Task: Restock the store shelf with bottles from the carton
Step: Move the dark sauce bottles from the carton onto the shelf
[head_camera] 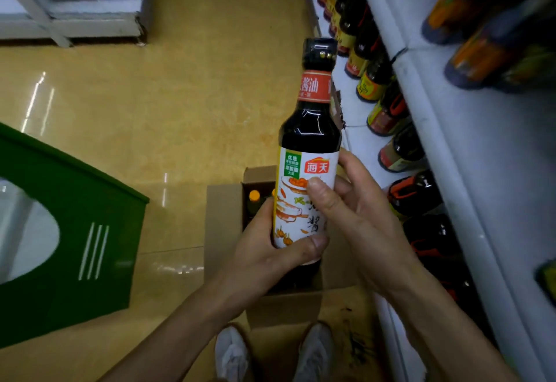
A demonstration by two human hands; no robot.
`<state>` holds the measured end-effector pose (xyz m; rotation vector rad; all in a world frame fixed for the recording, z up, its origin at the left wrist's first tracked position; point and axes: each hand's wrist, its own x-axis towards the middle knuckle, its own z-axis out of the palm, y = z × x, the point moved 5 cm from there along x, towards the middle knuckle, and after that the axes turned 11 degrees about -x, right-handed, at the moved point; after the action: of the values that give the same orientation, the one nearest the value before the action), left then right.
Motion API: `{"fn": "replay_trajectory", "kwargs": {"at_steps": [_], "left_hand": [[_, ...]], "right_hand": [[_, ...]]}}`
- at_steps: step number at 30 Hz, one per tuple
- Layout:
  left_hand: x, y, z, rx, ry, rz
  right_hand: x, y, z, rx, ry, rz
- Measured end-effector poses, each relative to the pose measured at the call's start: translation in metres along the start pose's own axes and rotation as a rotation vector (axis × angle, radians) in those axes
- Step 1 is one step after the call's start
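My left hand (267, 246) and right hand (355, 210) both grip the soy sauce bottle (310, 128), upright above the open carton (224, 219). The shelf (421, 98) at three o'clock looks crowded, so a careless swing could topple the shelved bottles (391, 113).

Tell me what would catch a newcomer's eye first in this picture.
A dark sauce bottle stands upright in the centre, gripped by the left hand at its base and the right hand on its label. Below it an open carton sits on the floor. A white shelf lined with dark bottles runs along the right.
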<state>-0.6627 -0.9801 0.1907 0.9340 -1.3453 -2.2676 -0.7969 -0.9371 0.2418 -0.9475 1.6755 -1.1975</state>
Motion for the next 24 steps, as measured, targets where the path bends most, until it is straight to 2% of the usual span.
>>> {"fn": "replay_trajectory", "kwargs": {"at_steps": [9, 13, 18, 24], "left_hand": [[-0.075, 0.227, 0.077, 0.077, -0.022, 0.116], [-0.103, 0.311, 0.115, 0.103, -0.109, 0.165], [-0.130, 0.395, 0.170, 0.170, -0.214, 0.221], [-0.156, 0.445, 0.242, 0.210, -0.326, 0.303]], "right_hand": [[-0.043, -0.246, -0.046, -0.055, 0.116, -0.108], [-0.071, -0.334, -0.070, -0.067, 0.187, -0.158], [-0.115, -0.425, -0.107, -0.086, 0.334, -0.241], [-0.172, -0.487, -0.154, -0.116, 0.447, -0.318]]}}
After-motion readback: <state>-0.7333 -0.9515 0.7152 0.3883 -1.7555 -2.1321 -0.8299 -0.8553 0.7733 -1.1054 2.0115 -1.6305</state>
